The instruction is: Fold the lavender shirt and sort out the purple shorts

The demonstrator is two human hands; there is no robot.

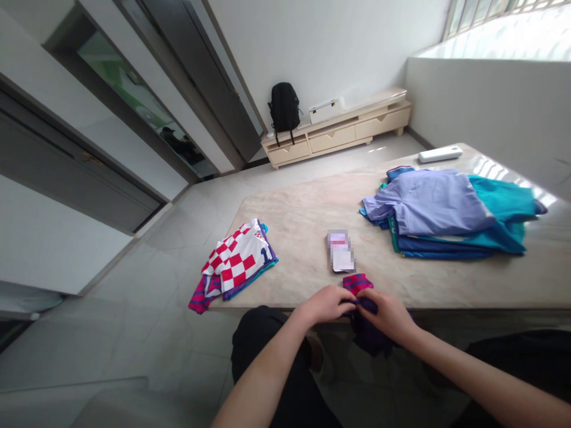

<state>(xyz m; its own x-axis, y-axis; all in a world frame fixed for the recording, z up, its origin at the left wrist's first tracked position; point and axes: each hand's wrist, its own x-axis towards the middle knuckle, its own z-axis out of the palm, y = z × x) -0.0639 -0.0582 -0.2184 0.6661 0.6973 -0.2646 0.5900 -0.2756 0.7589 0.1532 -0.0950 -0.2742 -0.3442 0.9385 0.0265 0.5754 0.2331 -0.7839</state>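
Both hands, left hand [328, 303] and right hand [387, 314], pinch a red-and-purple striped shirt [362, 303] at the marble table's [303, 220] near edge. Far left, a red-white checkered jersey [238, 261] shows a "1"; a blurred card [341, 251] is unreadable.

On the table [446, 279], a folded pile of shirts [238, 258] sits at the 9 o'clock corner, overhanging the edge. A larger stack of garments [446, 214] lies at 2 o'clock, with a remote [440, 154] behind it near the far edge. A card [341, 251] rests at centre. At 6 o'clock, the left hand [325, 303] and right hand [388, 312] meet on a cloth [357, 283] draped over the near edge.
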